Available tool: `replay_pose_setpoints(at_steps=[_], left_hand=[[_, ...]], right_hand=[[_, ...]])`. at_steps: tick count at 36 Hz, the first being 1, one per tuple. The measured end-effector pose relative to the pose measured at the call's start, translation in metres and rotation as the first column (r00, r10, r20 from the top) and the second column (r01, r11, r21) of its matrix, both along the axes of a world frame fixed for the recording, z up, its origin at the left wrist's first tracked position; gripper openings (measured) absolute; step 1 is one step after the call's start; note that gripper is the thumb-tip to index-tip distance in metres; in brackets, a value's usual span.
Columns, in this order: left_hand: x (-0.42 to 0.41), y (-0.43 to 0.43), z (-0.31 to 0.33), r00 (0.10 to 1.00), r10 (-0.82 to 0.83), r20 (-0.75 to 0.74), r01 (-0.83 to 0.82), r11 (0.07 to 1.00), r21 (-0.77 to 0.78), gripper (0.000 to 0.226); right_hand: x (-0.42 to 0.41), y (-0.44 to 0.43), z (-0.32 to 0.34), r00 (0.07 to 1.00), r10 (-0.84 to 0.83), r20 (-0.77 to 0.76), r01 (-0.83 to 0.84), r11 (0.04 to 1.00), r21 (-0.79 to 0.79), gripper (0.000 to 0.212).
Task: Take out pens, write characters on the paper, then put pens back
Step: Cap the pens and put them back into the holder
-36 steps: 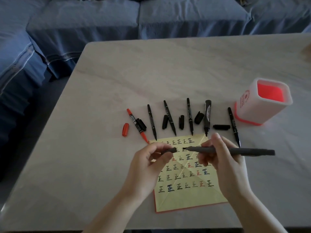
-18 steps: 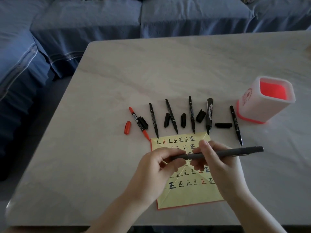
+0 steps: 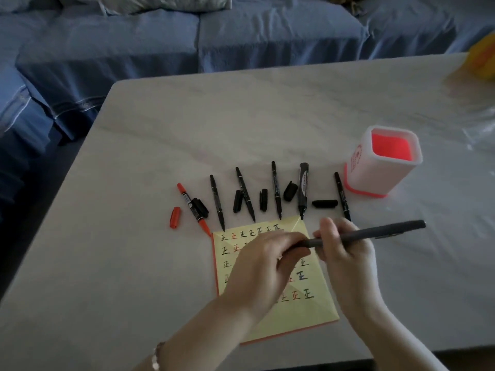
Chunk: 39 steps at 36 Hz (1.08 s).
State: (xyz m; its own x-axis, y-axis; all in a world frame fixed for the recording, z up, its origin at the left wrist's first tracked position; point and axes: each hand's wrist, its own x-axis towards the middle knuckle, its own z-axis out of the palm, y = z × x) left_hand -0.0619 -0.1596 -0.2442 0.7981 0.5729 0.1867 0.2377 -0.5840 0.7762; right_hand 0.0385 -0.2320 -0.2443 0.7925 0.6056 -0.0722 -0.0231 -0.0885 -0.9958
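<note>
The yellow paper (image 3: 316, 311) bears rows of the handwritten character 正 in black, red and blue.

The scene is dim and bluish, the light soft and flat. The desk (image 3: 267, 124) shows a pale sheen towards its far right, where a blurred yellow object (image 3: 482, 60) sits washed out. Shadows are faint. The holder (image 3: 383, 162) glows red inside. Edges bow with wide-angle distortion; detail is soft and slightly smeared throughout.
</note>
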Motion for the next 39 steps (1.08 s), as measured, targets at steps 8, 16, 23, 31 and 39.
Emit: replay_pose_setpoints(at_steps=[8,16,23,31,39], left_hand=[[0.046,0.009,-0.001,0.991,0.021,-0.129,-0.001,0.988,0.156,0.027],[0.086,0.024,-0.009,0.966,0.074,-0.246,-0.017,0.974,0.228,0.028],[0.123,0.031,-0.025,0.886,0.112,-0.45,0.114,0.889,0.444,0.028],[0.144,0.03,-0.042,0.783,0.139,-0.606,0.241,0.831,0.501,0.016],[0.129,0.019,-0.023,0.914,0.07,-0.4,0.063,0.949,0.308,0.02]], right_hand=[[0.083,-0.011,0.03,0.923,-0.007,0.386,-0.009,0.999,0.039,0.027],[0.183,0.007,0.063,0.935,-0.182,0.306,0.213,0.974,-0.073,0.025],[0.19,0.022,0.046,0.742,0.023,0.67,0.263,0.909,-0.322,0.003],[0.186,0.011,0.036,0.777,-0.015,0.629,0.247,0.927,-0.283,0.012],[0.19,0.011,0.026,0.824,-0.013,0.566,0.264,0.893,-0.364,0.006]])
